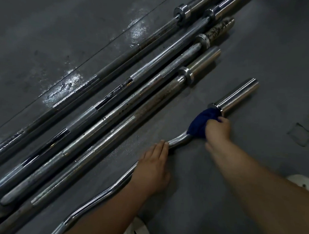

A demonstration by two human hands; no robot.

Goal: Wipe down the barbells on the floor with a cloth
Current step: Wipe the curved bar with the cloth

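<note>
A curved chrome barbell (236, 97) lies nearest me on the grey floor, its thick sleeve pointing up and right. My right hand (218, 127) grips a dark blue cloth (200, 123) wrapped round this bar's shaft just below the sleeve collar. My left hand (153, 167) rests on the same bar further down, fingers straight and flat over the shaft, hiding that stretch of it. Several straight barbells (126, 105) lie side by side to the left, running diagonally; some show rust spots and dark patches.
The grey rubber floor (257, 55) has wet shiny patches (63, 85) at the upper left beside the outermost bars. White shoes (137, 230) show at the bottom edge and at the right edge. A faint square mark (299, 134) sits on the floor at right.
</note>
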